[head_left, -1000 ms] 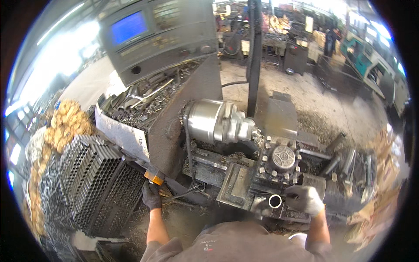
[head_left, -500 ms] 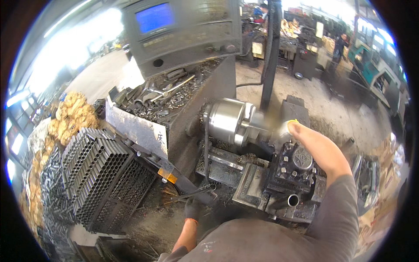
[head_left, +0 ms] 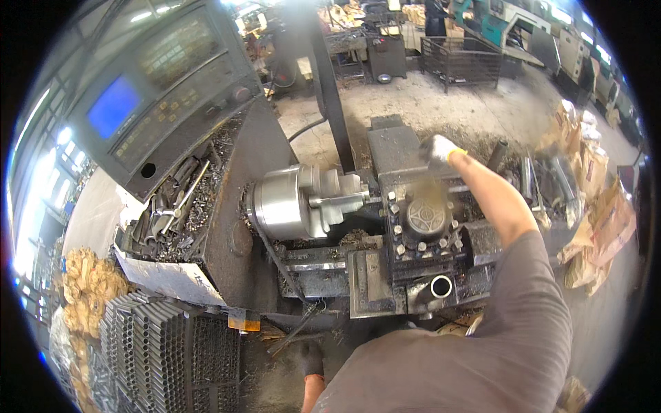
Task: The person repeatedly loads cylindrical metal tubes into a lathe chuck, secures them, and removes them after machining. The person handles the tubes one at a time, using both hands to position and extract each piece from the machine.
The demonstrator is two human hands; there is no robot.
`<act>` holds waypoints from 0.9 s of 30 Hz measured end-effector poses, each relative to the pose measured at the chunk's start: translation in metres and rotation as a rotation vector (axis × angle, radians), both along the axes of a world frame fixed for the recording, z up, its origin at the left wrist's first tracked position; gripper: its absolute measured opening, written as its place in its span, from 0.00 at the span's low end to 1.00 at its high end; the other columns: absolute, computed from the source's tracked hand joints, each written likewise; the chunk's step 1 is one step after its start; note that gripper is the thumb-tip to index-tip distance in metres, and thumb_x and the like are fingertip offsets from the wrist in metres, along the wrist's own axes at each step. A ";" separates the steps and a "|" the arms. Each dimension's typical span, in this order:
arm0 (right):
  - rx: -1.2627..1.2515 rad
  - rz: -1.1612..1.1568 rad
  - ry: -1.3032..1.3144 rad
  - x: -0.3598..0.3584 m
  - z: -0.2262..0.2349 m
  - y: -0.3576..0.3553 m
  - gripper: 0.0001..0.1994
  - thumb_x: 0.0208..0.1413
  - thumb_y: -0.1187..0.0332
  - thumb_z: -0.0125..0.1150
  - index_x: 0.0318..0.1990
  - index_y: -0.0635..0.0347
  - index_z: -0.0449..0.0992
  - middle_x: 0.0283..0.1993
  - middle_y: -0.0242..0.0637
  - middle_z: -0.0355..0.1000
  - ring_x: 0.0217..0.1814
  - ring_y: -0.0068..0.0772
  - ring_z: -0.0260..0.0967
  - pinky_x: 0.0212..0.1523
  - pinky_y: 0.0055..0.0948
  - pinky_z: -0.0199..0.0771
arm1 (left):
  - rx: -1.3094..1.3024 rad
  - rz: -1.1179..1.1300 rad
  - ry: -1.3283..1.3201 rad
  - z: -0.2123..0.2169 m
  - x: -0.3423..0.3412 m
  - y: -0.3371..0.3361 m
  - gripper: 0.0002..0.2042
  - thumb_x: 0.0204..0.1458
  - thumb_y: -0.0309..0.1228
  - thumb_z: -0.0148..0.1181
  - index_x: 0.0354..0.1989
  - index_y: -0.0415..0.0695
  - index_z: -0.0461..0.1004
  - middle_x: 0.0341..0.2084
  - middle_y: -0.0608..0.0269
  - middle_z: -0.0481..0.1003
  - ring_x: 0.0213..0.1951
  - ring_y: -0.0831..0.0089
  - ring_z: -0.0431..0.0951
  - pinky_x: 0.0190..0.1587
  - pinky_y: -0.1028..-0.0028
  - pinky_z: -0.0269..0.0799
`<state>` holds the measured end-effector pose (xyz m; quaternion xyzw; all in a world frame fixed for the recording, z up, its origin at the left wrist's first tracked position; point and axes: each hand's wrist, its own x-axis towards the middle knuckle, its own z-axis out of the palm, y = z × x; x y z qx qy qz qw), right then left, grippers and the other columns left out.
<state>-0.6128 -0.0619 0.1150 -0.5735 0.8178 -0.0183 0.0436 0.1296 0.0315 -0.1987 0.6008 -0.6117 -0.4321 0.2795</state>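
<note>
Right hand (head_left: 438,149), gloved and apparently empty though blurred, has moved beyond the tool post (head_left: 427,220) from the chuck (head_left: 292,201); left hand (head_left: 311,359) hangs below, grip indiscernible, workpiece left clamped.

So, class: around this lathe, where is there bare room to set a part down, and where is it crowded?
Free: the flat grey block behind the tool post, beside the right hand, and the concrete floor beyond. Crowded: the tray of tools and swarf under the control panel, and the tube stack.
</note>
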 end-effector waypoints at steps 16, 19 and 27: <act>1.018 0.202 -0.356 0.114 0.003 -0.104 0.18 0.67 0.56 0.62 0.55 0.57 0.82 0.56 0.43 0.83 0.50 0.36 0.80 0.47 0.41 0.80 | -1.403 -0.620 -0.568 0.306 -0.347 -0.142 0.25 0.54 0.35 0.62 0.61 0.41 0.73 0.59 0.45 0.74 0.66 0.50 0.71 0.76 0.45 0.54; 0.704 0.594 -0.170 0.104 -0.027 -0.110 0.15 0.64 0.60 0.62 0.52 0.59 0.84 0.50 0.42 0.84 0.47 0.38 0.81 0.47 0.43 0.80 | -1.434 -0.648 -0.747 0.296 -0.383 -0.163 0.22 0.65 0.35 0.50 0.65 0.41 0.72 0.63 0.48 0.72 0.71 0.49 0.65 0.80 0.41 0.42; -0.245 0.022 -0.386 0.077 0.052 0.051 0.21 0.54 0.66 0.71 0.53 0.66 0.79 0.38 0.49 0.82 0.40 0.44 0.81 0.42 0.44 0.80 | -1.242 -0.706 -0.241 0.254 -0.426 -0.209 0.15 0.57 0.32 0.59 0.52 0.42 0.79 0.54 0.48 0.76 0.66 0.45 0.69 0.80 0.43 0.47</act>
